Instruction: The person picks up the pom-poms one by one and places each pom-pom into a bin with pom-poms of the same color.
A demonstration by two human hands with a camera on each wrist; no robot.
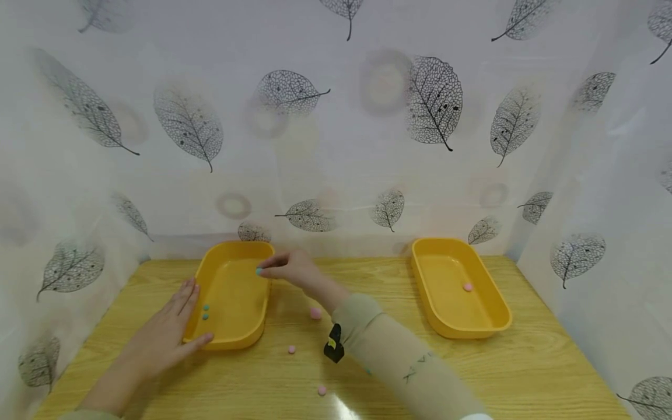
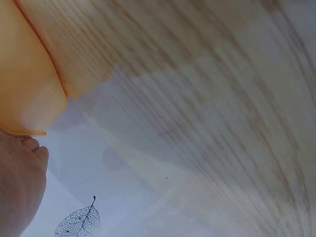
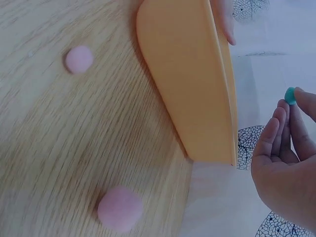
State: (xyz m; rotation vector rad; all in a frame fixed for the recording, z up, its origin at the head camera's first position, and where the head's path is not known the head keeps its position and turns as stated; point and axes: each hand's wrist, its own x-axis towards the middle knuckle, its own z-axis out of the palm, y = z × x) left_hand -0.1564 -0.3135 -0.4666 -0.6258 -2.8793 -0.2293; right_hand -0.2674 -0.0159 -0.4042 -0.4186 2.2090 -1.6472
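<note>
My right hand (image 1: 295, 270) pinches a small teal pom-pom (image 3: 290, 96) between thumb and fingertips, above the right rim of the left yellow tray (image 1: 237, 291). Against that tray's left side rests my left hand (image 1: 160, 337), fingers extended along the rim and thumb at the near corner. Inside the tray, near its left wall, lie two teal pom-poms (image 1: 206, 312). In the left wrist view only part of the left hand (image 2: 22, 177) shows beside the tray's edge.
A second yellow tray (image 1: 441, 291) stands at the right with one pink pom-pom (image 1: 468, 287) in it. Between the trays, a larger pink pom-pom (image 1: 315, 313) and two smaller pink ones (image 1: 291, 349) lie on the wooden table (image 1: 236, 388). A leaf-patterned curtain (image 1: 341, 157) closes off the back.
</note>
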